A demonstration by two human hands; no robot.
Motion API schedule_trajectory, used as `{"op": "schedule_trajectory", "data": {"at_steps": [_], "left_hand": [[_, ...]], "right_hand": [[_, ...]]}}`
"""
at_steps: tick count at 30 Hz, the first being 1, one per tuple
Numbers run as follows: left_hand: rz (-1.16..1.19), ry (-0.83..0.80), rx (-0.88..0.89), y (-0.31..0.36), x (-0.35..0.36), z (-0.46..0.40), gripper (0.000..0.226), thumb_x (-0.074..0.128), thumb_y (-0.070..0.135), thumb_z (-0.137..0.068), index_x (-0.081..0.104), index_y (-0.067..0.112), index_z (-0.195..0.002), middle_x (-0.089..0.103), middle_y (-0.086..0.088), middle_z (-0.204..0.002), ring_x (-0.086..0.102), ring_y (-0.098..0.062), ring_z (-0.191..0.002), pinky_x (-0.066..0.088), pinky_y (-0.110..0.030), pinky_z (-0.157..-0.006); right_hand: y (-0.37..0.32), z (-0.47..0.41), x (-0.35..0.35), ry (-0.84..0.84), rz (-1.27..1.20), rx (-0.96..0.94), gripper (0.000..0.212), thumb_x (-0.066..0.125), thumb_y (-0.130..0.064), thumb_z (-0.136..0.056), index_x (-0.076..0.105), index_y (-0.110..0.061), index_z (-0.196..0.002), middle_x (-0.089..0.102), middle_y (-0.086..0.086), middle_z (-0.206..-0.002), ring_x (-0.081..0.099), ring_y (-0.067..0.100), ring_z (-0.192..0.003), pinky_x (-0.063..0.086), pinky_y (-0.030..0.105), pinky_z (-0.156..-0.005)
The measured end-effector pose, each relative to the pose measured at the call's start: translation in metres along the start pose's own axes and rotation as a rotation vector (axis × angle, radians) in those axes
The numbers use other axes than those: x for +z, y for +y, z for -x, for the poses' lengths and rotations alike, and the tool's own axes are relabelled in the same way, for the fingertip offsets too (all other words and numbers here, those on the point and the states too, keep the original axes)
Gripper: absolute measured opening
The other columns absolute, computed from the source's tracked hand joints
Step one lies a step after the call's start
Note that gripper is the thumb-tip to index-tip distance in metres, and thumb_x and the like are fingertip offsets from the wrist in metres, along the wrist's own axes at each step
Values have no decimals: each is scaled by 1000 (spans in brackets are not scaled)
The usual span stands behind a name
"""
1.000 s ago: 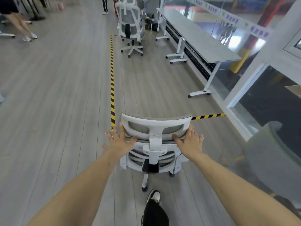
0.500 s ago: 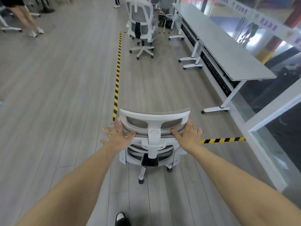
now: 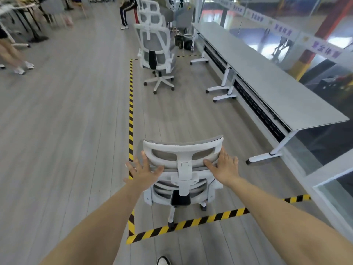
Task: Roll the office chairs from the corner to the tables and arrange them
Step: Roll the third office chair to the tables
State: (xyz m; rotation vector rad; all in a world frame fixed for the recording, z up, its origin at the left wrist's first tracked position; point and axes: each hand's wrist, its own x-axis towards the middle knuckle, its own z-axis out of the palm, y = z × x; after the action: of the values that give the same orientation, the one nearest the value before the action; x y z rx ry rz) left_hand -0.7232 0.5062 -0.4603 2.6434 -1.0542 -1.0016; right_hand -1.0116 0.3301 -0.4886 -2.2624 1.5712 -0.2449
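Observation:
A white office chair (image 3: 182, 150) with grey mesh stands right in front of me, its back toward me. My left hand (image 3: 144, 172) presses on the left side of its headrest, fingers spread, thumb under the rim. My right hand (image 3: 224, 167) holds the right side of the headrest the same way. The chair's wheels sit just past the near yellow-and-black floor tape (image 3: 191, 223). To the right runs a row of long grey tables (image 3: 271, 88) on white legs. More white chairs (image 3: 156, 46) stand in a group farther ahead.
A yellow-and-black tape line (image 3: 131, 104) runs forward along the left of the chair lane. A glass wall (image 3: 324, 104) backs the tables on the right. A person's legs (image 3: 15, 60) are at the far left, another person (image 3: 125, 14) stands far ahead. Bins (image 3: 188, 40) sit near the far table end.
The chair has rolled forward with both hands on its headrest, crossing the near tape line. The tables and the group of chairs are closer now.

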Motion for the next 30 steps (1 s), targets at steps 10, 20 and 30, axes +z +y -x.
{"op": "schedule_trajectory", "data": {"at_steps": [10, 20, 30], "left_hand": [[65, 38, 10, 101, -114, -205, 113, 33, 96, -79, -33, 42, -153, -22, 1, -171, -32, -37, -151, -2, -74, -118], [108, 104, -70, 211, -211, -398, 107, 31, 92, -84, -31, 42, -155, -18, 2, -172, -29, -33, -153, 0, -73, -119], [115, 72, -104, 272, -299, -562, 108, 28, 93, -83, -34, 40, -154, -25, 2, -170, -33, -33, -152, -1, -74, -118]], "right_hand": [[-40, -260, 9, 97, 16, -7, 94, 33, -93, -82, 37, -23, -143, 63, -7, -113, 56, 20, -118, 29, 61, -109], [-79, -527, -4, 27, -41, -72, 99, 31, -95, -80, 32, -24, -149, 62, -5, -124, 49, 22, -131, 16, 62, -120], [-130, -732, -8, -49, -42, -96, 103, 32, -95, -79, 32, -22, -151, 61, -2, -135, 49, 22, -135, 15, 60, -121]]}}
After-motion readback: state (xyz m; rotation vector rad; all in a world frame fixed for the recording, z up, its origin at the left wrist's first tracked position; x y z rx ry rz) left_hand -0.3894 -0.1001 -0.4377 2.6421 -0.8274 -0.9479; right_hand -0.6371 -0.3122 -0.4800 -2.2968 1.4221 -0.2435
